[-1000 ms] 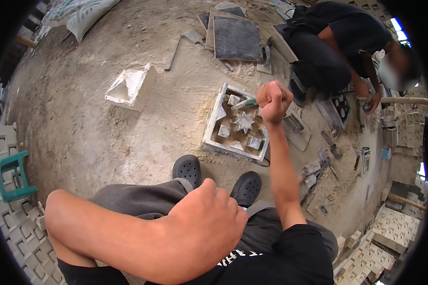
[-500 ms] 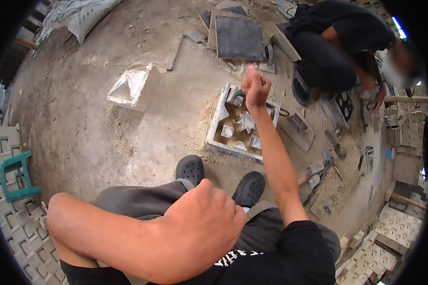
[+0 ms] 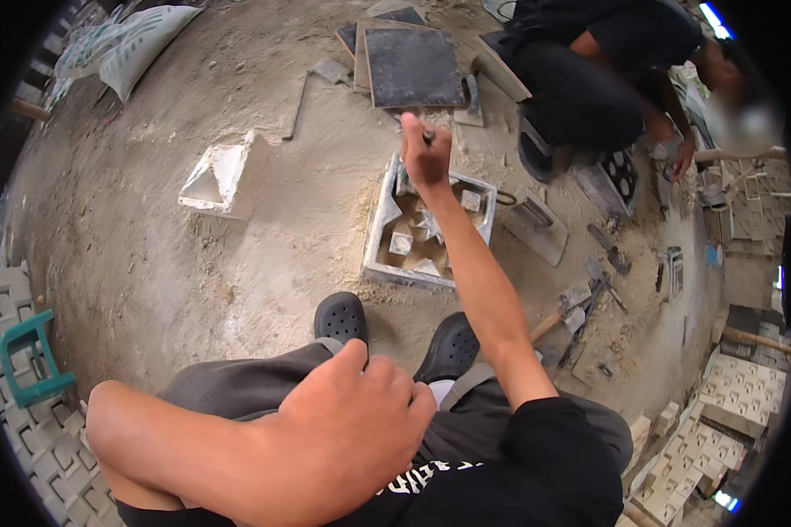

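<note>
A square, dust-coated mould (image 3: 380, 230) lies on the ground ahead of my feet. Inside its frame are a star-shaped block (image 3: 430, 227) and several small blocks, such as one near the front left (image 3: 401, 243). My right hand (image 3: 427, 156) is over the mould's far edge, fingers wrapped round a slim tool (image 3: 429, 136). Only the dark end of its handle shows; the working end is hidden behind the fist. My left hand (image 3: 356, 408) is bent in over my lap with its fingers curled; the palm and fingertips are hidden, and nothing sticks out of it.
A hollow white block (image 3: 224, 180) stands left of the mould. Dark boards (image 3: 413, 68) are stacked beyond it. A trowel (image 3: 538, 227) and a hammer (image 3: 561, 314) lie to the right. Another person (image 3: 589, 83) crouches at far right by a second mould (image 3: 611, 184). At left is a green stool (image 3: 31, 356).
My right fist has moved left across the mould's far side, and the tool's green part no longer shows. The whole view has shifted slightly; my left hand stays over my lap.
</note>
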Available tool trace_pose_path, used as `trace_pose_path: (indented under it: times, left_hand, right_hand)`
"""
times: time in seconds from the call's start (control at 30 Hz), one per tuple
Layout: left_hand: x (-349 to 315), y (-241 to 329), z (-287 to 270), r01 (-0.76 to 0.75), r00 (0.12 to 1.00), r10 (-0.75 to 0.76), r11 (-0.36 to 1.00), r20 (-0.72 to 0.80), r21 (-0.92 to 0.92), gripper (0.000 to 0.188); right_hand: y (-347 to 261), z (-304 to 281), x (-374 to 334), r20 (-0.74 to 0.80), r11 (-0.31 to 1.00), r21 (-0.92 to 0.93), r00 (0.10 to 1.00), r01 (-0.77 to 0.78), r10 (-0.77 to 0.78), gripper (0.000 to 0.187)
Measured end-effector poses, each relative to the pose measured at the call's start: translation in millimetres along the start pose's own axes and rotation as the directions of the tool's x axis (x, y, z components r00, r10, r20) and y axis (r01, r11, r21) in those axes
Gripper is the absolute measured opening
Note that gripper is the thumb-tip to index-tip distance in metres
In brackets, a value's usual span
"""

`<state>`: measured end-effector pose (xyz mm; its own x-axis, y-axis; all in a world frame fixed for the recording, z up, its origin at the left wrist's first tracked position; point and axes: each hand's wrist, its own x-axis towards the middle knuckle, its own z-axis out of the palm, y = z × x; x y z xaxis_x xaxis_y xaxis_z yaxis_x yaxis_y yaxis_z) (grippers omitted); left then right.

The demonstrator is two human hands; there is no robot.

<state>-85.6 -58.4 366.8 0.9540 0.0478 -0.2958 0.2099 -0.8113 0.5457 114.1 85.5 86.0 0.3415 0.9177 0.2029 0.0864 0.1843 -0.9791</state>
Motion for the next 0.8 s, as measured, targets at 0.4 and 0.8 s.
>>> trace_pose_path:
  times: [0.4, 0.8]
  left_hand:
    - [3, 7, 0, -0.009, 1.0, 0.006, 0.993, 0.025, 0.117, 0.051]
    - [3, 11, -2, 0.019, 0.999, -0.022, 0.995, 0.024, 0.098, 0.049]
  right_hand:
    - [2, -16, -6, -0.072, 0.993, 0.108, 0.997, 0.048, -0.041, 0.048]
    - [-27, -3, -3, -0.215, 0.993, -0.013, 0.97, 0.114, -0.114, 0.048]
